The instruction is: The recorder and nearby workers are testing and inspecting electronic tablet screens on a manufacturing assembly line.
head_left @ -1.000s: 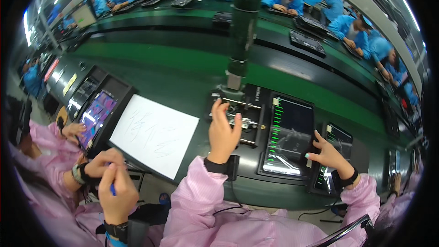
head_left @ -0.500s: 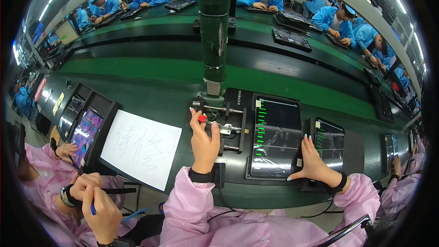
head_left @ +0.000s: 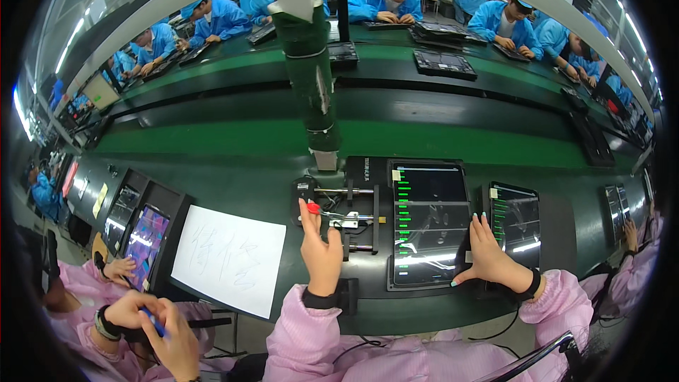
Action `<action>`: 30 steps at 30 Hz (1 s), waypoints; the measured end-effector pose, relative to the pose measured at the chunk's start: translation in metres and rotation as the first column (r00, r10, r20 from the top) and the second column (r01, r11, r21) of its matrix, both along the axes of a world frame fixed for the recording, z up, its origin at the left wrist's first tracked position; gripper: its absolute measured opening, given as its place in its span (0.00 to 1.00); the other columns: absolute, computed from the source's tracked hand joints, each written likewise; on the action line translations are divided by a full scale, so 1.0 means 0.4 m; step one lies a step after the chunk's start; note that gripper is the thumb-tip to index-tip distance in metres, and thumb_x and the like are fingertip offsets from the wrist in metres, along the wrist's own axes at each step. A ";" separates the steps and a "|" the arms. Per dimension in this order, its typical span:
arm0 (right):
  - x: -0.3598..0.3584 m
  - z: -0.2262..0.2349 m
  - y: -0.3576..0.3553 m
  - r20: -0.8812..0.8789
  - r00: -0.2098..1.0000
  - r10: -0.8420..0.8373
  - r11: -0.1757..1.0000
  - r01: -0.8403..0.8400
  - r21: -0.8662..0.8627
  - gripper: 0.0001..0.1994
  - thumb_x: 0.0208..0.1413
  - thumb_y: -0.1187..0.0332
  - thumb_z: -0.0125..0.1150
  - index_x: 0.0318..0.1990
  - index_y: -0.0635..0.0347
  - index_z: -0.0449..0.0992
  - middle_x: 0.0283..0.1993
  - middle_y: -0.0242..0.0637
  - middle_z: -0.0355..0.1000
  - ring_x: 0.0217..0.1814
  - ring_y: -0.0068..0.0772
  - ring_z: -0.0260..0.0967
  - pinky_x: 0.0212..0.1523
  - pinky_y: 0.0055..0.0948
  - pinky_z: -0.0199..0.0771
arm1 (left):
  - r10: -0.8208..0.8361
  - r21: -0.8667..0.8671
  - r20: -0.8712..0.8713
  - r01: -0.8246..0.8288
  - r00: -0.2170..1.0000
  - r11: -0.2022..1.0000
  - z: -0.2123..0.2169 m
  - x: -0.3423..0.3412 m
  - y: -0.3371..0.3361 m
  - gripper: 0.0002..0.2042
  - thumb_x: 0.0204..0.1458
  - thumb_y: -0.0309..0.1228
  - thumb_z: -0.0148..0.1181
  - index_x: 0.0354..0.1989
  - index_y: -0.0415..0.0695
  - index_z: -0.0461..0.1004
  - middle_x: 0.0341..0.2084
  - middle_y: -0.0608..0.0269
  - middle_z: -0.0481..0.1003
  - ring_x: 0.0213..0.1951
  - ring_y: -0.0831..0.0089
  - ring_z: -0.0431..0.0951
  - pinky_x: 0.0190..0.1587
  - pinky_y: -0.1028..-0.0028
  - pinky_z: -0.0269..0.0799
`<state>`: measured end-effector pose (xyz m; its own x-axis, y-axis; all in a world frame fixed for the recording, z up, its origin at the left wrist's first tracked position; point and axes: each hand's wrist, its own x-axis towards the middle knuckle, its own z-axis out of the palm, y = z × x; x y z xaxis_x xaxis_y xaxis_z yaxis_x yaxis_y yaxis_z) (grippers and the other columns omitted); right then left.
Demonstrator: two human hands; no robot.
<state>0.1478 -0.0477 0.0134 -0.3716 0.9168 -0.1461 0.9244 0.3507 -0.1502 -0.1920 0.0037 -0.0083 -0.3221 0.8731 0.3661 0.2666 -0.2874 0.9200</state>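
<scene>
My left hand [head_left: 322, 258] reaches over a clamp fixture [head_left: 353, 221], index finger against its red knob [head_left: 312, 208] and thumb held apart from it. The fixture's metal rods and gold-coloured contact block face the left edge of a large tablet [head_left: 433, 233], lit with a column of green marks on a dark screen. Spread out flat, my right hand [head_left: 491, 255] lies between that tablet and a smaller tablet [head_left: 516, 216], which also shows green marks. Its thumb points to the large tablet's lower right corner, and its palm partly covers the smaller one.
White paper [head_left: 230, 258] with handwriting lies left of the fixture. Beyond it, a black tray [head_left: 161, 194] holds devices, one with a purple screen. A neighbour's hands [head_left: 159, 329] hold a blue pen close by. A green post [head_left: 305, 78] rises behind the fixture. Workers in blue sit across.
The whole view has shifted and tilted slightly, so the bench sits lower. Both my hands keep about the same places on the fixture and tablets. The neighbour's hands with the pen have moved.
</scene>
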 end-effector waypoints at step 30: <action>0.009 -0.002 0.006 -0.066 0.997 -0.027 0.995 0.020 -0.101 0.72 0.23 0.36 0.75 0.61 0.92 0.40 0.67 0.78 0.34 0.74 0.71 0.28 0.72 0.46 0.38 | 0.016 0.158 -0.434 0.058 0.901 0.986 0.018 -0.022 0.078 0.07 0.57 0.26 0.49 0.34 0.40 0.74 0.35 0.57 0.78 0.40 0.58 0.76 0.59 0.56 0.61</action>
<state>0.1512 -0.0454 0.0125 -0.3625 0.9073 -0.2131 0.9187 0.3093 -0.2457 -0.2008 0.0351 -0.0010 -0.0819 0.7941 0.6023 0.6195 -0.4328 0.6549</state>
